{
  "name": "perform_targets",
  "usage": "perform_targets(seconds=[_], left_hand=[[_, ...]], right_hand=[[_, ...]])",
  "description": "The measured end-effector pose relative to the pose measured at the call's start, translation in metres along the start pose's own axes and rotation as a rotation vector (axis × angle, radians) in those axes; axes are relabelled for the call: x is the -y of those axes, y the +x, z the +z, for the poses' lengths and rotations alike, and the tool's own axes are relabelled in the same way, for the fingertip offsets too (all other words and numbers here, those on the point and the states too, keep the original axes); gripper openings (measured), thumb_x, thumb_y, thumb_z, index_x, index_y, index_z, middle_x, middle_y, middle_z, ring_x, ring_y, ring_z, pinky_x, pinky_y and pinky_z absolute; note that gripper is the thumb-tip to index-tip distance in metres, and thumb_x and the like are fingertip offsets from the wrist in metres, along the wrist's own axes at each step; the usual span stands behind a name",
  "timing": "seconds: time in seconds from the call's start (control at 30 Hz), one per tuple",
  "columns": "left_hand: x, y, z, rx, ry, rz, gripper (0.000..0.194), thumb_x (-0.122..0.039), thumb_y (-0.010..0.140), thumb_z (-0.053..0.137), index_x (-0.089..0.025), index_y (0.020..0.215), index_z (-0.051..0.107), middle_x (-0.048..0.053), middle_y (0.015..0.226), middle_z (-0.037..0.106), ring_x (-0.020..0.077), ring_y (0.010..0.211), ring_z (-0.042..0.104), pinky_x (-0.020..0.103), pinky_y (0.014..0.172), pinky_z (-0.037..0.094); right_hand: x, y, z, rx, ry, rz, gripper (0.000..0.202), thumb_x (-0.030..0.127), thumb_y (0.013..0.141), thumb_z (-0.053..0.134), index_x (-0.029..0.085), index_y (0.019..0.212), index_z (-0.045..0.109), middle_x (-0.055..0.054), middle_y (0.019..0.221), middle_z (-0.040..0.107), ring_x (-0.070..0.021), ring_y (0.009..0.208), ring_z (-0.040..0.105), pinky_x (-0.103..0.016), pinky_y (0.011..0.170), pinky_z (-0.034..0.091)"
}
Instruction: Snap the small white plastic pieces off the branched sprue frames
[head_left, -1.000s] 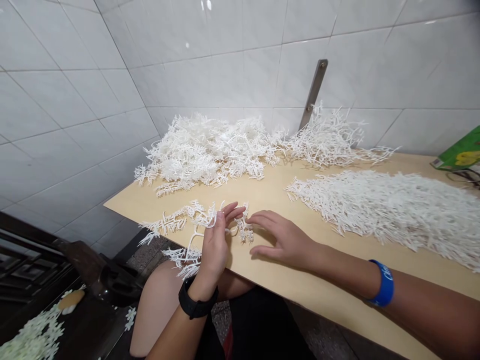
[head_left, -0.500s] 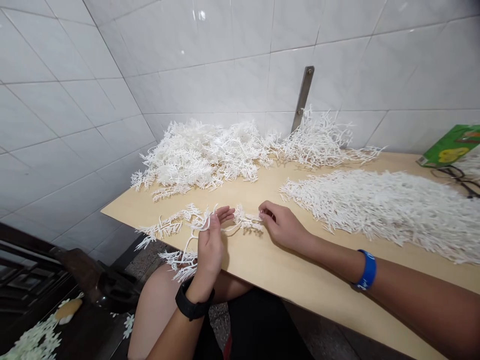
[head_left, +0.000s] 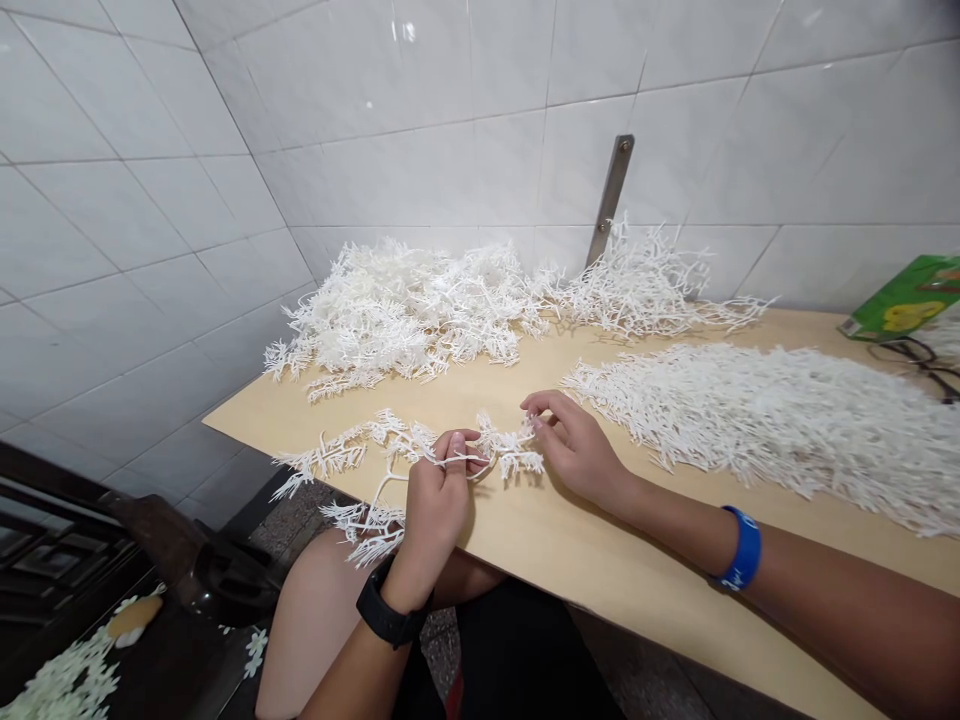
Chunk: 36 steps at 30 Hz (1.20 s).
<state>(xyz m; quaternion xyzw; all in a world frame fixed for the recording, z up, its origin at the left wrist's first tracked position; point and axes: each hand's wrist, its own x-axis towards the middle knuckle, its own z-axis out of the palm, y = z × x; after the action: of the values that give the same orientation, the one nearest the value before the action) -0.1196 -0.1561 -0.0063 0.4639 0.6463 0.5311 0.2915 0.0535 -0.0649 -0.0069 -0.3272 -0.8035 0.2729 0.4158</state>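
A white, branching artificial sprig (head_left: 516, 462) stretches between my two hands, low over the table's front part. My left hand (head_left: 437, 505), wearing a black wristband, pinches its thin stem between thumb and fingers. At the sprig's right end is my right hand (head_left: 577, 450), its thumb and fingertips closed at a tip; the exact grip is partly hidden. More white branches (head_left: 337, 455) spread left of my left hand, and some hang over the table's front edge near my knee.
The pale wooden table (head_left: 525, 545) stands against a tiled wall. Behind my hands lies a large heap of white sprigs (head_left: 405, 310), with a looser pile (head_left: 637, 280) beside a metal bracket (head_left: 611, 195). At right are a dense white pile (head_left: 765, 420), a green box (head_left: 904, 298) and glasses (head_left: 922, 360).
My left hand has gone from open fingers to pinching the stem and shifted slightly right. My right hand has moved a little right and up, along with the sprig's end.
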Motion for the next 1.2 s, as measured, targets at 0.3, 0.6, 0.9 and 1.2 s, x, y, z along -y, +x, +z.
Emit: perform_targets(seconds=[0.3, 0.6, 0.9, 1.2], left_hand=[[0.003, 0.002, -0.001, 0.065, -0.157, 0.115, 0.044, -0.053, 0.097, 0.041, -0.018, 0.1, 0.066, 0.008, 0.092, 0.07, 0.0201, 0.089, 0.065, 0.033, 0.085, 0.051], [-0.012, 0.004, -0.039, 0.367, 0.213, 0.116, 0.039, -0.045, 0.099, 0.037, -0.02, 0.088, 0.066, 0.005, 0.078, 0.068, 0.0203, 0.075, 0.064, 0.03, 0.071, 0.047], [-0.04, -0.009, -0.094, 0.411, 0.852, 0.568, 0.017, -0.016, 0.085, 0.049, -0.023, 0.072, 0.057, 0.0, 0.064, 0.063, 0.0162, 0.056, 0.057, 0.025, 0.056, 0.035], [-0.089, 0.036, -0.19, -0.257, 1.084, 0.325, 0.019, -0.019, 0.084, 0.044, -0.022, 0.065, 0.045, -0.004, 0.052, 0.047, 0.0134, 0.053, 0.04, 0.024, 0.058, 0.027]], right_hand=[[0.017, -0.008, 0.008, 0.45, -0.227, -0.243, 0.049, 0.03, 0.088, 0.064, 0.019, 0.134, 0.049, -0.012, 0.121, 0.065, -0.0274, 0.111, 0.058, -0.044, 0.094, 0.044], [0.016, -0.01, 0.004, 0.457, -0.488, -0.392, 0.022, 0.02, 0.099, 0.039, 0.014, 0.1, 0.061, -0.009, 0.089, 0.069, -0.022, 0.081, 0.06, -0.036, 0.078, 0.039], [0.055, -0.013, -0.009, 0.662, -0.443, -0.633, 0.014, 0.017, 0.09, 0.042, 0.019, 0.081, 0.053, -0.004, 0.067, 0.063, -0.0165, 0.052, 0.048, -0.031, 0.054, 0.022], [0.037, -0.023, -0.01, 0.563, -0.219, -0.427, 0.023, 0.02, 0.096, 0.033, 0.021, 0.077, 0.046, 0.0, 0.058, 0.053, -0.0148, 0.047, 0.039, -0.029, 0.053, 0.024]])
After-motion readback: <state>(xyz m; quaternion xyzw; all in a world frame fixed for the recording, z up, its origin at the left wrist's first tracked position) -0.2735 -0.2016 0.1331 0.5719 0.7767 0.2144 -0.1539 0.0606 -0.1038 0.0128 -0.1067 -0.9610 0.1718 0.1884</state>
